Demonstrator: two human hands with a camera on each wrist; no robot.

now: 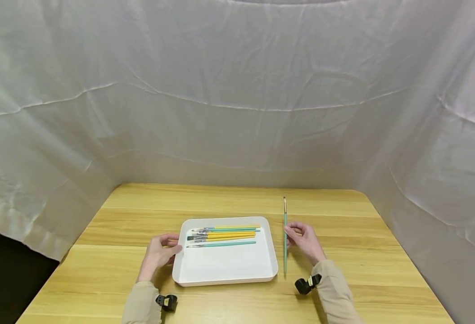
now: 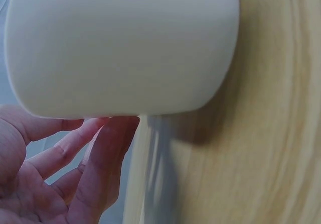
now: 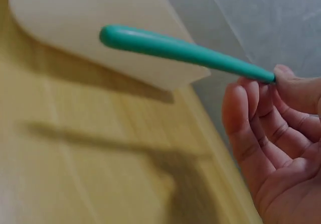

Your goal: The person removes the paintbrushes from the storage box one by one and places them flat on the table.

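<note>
Right hand point(image 1: 305, 241) pinches a green brush point(image 1: 285, 219) between thumb and fingers, bristles toward the far table edge, handle clear above the wooden table point(image 1: 383, 288), just right of the white tray point(image 1: 225, 268). Left hand point(image 1: 158, 254) grips the tray's left edge, thumb at the rim. In tray: yellow-handled brushes point(image 1: 233, 233), green-handled brushes point(image 1: 233, 244), bristles left. Grey cloth point(image 1: 237, 144) behind table.

Head view: bright, diffuse; soft sheen on silver-grey satiny cloth backdrop point(image 1: 237, 90). Wrist views: dimmer (softly focused, too); soft-edged shadows of white shallow rectangular tray point(image 2: 120, 48) and green slender round-handled paintbrush point(image 3: 185, 52) across yellow-brown wood-grained table point(image 3: 55, 189).
</note>
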